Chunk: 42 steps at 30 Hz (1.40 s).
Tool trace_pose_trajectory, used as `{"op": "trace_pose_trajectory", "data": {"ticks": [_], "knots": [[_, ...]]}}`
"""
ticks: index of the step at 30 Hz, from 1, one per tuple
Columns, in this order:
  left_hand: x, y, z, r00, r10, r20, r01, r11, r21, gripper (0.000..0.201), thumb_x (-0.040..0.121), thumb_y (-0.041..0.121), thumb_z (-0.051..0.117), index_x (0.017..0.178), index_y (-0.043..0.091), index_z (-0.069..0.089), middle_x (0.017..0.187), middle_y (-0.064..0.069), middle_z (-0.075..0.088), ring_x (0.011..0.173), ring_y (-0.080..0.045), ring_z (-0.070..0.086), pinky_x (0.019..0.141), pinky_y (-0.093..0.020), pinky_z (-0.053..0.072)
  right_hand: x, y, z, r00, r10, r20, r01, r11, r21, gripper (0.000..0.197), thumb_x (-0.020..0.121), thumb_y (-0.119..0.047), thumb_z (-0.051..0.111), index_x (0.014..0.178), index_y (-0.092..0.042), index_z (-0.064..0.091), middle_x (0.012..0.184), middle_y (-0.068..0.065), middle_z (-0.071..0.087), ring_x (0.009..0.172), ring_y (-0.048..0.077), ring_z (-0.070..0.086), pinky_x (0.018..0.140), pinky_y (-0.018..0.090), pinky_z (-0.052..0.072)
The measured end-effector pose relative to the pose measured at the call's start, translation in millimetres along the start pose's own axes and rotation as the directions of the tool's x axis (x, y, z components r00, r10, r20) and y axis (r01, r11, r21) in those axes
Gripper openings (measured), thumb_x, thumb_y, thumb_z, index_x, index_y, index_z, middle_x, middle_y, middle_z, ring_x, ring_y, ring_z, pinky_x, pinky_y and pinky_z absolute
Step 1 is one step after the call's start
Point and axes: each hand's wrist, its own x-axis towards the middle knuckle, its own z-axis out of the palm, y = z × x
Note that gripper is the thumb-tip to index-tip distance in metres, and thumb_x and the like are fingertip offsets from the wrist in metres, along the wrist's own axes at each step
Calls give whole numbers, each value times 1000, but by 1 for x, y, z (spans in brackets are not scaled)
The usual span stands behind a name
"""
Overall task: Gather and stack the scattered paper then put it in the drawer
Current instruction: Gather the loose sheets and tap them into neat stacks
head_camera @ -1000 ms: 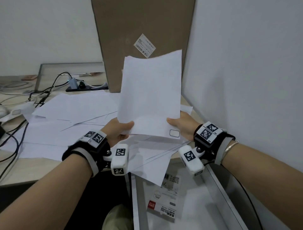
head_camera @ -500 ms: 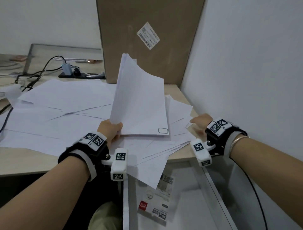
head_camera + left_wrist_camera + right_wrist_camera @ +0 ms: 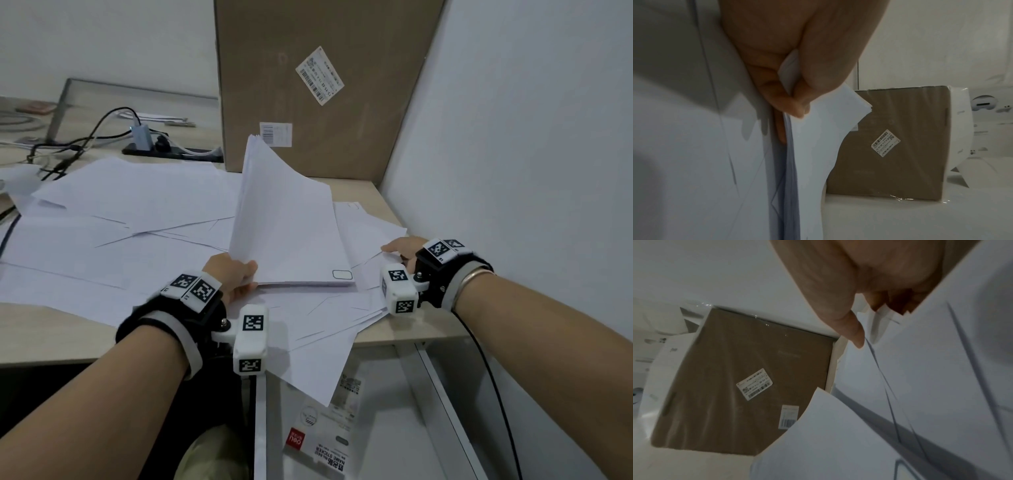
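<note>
Since a second ago the right hand (image 3: 400,248) is no longer sharing the stack (image 3: 291,226); it is now pinching the edges of loose sheets (image 3: 370,236) at the right of the desk (image 3: 51,332), thumb on top. Only the left hand (image 3: 233,274) is gripping the stack's near-left corner, its sheets standing tilted with the long axis running away. Those right-hand sheets are lying just right of the stack, nearer the right hand, while the open drawer (image 3: 442,411) is waiting below.

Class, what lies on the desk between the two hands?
In the head view, the stack held by the left hand, and loose sheets reaching the right hand.
</note>
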Motion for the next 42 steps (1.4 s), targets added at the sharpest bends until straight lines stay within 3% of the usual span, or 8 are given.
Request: {"op": "trace_pose_trajectory", "data": {"ticks": [5,9,15,23,27,34,39,42], "knots": [[-5,0,0,1000,-6,16,7,1000,-29,16,93,5,57,105,4,47,74,-7,49,43,-16,55,35,-15,45,-3,-8,-4,1000,23,11,-22,998,-66,51,91,-29,61,133,-3,48,113,12,56,88,25,60,81,34,55],[-1,0,2,1000,0,-8,0,1000,-27,12,93,5,57,100,6,48,73,-7,50,26,-6,49,35,-15,46,-6,-10,-4,996,-69,-53,52,960,-275,32,93,-23,60,116,-1,55,101,12,59,59,15,60,37,15,45],[-3,2,-4,999,-35,-30,35,999,-11,16,93,5,57,80,7,48,63,-8,53,25,-8,49,35,-18,45,-13,14,-10,996,-80,-46,69,975,-210,50,86,-7,66,132,2,47,108,12,53,72,19,57,37,16,46],[-15,-2,-10,999,4,-46,-2,999,39,21,92,3,55,73,8,47,45,-3,57,43,-16,51,50,-27,47,-41,38,18,990,-143,2,142,978,-151,43,84,-7,68,122,8,54,113,20,63,90,28,64,69,30,59],[-21,-9,-1,997,55,-56,-51,996,71,13,93,3,53,83,9,49,73,-5,52,60,-16,52,39,-16,49,-49,35,22,981,-188,-53,169,953,-253,47,84,-11,67,126,3,51,119,16,62,104,29,62,90,34,50],[-19,-14,-11,997,22,-72,-25,998,-53,16,93,5,55,80,7,47,66,-9,45,26,-8,48,37,-17,46,-61,13,11,972,-233,-23,188,836,-516,56,91,-24,61,142,-7,42,149,9,39,136,24,40,112,32,33],[-20,-14,-12,998,-4,-55,-2,995,-104,15,93,4,56,81,5,47,43,-3,51,27,-9,48,38,-17,47,-59,6,23,986,-166,8,161,943,-292,54,85,-30,67,126,3,54,116,14,62,107,30,62,91,37,51],[-22,-15,-10,998,26,-49,-33,988,-153,21,94,5,55,76,9,45,62,-8,46,46,-19,50,36,-16,45,-61,6,32,994,-46,100,55,994,-92,53,81,-33,71,115,6,57,91,19,65,83,32,66,84,42,54]]}}
